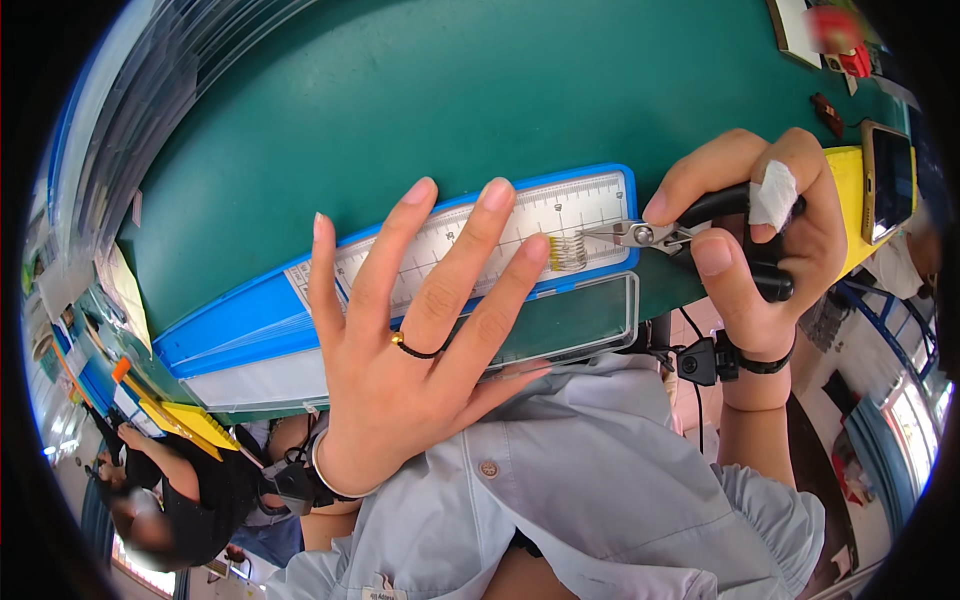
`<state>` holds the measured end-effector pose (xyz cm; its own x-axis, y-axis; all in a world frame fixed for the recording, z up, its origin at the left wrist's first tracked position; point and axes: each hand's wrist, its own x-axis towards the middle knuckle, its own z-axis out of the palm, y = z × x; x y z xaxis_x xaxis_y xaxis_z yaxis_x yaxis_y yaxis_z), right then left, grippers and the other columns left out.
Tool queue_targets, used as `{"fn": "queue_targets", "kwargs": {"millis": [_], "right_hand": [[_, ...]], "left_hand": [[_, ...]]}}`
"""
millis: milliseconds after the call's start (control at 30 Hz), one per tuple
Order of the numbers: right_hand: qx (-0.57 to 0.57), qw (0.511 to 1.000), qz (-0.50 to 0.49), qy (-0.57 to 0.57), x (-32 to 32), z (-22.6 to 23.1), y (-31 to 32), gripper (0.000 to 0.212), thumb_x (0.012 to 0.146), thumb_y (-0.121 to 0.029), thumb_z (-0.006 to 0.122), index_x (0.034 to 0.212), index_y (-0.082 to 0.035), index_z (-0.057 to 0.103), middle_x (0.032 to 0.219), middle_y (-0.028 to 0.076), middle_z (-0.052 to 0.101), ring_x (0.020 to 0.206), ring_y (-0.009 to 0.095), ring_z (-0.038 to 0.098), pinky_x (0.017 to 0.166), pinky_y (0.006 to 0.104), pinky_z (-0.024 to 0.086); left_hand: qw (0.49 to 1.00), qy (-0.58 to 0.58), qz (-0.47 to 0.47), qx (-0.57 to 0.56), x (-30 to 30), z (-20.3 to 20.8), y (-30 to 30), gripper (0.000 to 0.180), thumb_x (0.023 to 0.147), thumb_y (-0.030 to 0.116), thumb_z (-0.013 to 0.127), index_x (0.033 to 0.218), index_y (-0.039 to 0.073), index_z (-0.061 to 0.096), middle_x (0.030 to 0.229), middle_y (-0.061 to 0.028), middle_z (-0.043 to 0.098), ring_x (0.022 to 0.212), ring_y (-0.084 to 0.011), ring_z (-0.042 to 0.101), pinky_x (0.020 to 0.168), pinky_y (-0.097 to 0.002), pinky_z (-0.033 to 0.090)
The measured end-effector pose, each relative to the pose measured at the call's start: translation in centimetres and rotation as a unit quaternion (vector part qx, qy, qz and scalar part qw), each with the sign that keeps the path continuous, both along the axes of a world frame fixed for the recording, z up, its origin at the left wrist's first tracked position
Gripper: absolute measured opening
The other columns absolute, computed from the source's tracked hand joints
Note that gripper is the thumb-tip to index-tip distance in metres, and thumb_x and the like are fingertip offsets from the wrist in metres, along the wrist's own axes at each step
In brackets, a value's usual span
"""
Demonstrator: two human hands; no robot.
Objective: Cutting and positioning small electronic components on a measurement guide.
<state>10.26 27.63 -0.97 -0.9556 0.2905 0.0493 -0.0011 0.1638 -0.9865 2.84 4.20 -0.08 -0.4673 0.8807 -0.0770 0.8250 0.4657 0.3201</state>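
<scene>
My left hand (410, 340) lies spread over a long blue plastic case (225, 320) that has a white ruler scale (590, 200) inside it. One fingertip touches or nearly touches a small metal coil spring (568, 254), part yellowish and part silver, on the scale. My right hand (775, 240) is wrapped round the black handles of small pliers (644, 235). Their narrow silver jaws point left and reach the spring's far coils; whether they grip it I cannot tell. The case's clear lid (580, 318) hangs toward me along its near side.
On the green table (500, 90), a phone (886, 180) lies on a yellow sheet or folder (845, 200) at the right. A blurred red object (840, 40) stands at the far right corner. Clear plastic sheeting (150, 130) rises at the left. Another person (190, 500) sits at the lower left.
</scene>
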Motion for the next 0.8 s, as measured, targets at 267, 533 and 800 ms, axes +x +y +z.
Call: {"fn": "queue_targets", "kwargs": {"millis": [267,533,800], "right_hand": [[0.019,1.0,0.007,0.005,0.27,-0.35,0.11,0.038,0.085,-0.018,0.073,0.087,-0.011,0.035,0.085,0.023,0.067,0.073,0.017,0.06,0.068,0.0248,0.05],[0.036,0.999,0.002,-0.005,0.24,0.14,-0.09,0.036,0.087,-0.019,0.071,0.086,-0.011,0.036,0.084,0.021,0.068,0.076,0.019,0.062,0.069,0.026,0.051],[0.029,0.999,-0.026,-0.012,0.44,0.09,-0.25,0.037,0.089,-0.023,0.071,0.086,-0.012,0.036,0.084,0.021,0.068,0.076,0.018,0.062,0.071,0.0271,0.051]], "left_hand": [[1.0,0.003,0.001,0.005,0.01,-0.25,-0.06,0.07,0.072,0.061,0.073,0.13,0.022,0.066,0.148,-0.0086,0.05,0.135,-0.0386,0.044,0.112,-0.0652,0.021],[1.0,0.008,0.005,0.004,0.0,-0.35,-0.12,0.068,0.073,0.064,0.07,0.13,0.027,0.067,0.149,-0.0063,0.049,0.136,-0.0373,0.043,0.113,-0.0642,0.021],[1.0,0.013,0.002,-0.001,-0.03,-0.38,-0.17,0.067,0.073,0.066,0.069,0.129,0.03,0.067,0.149,-0.0055,0.049,0.135,-0.0367,0.044,0.112,-0.0635,0.023]]}}
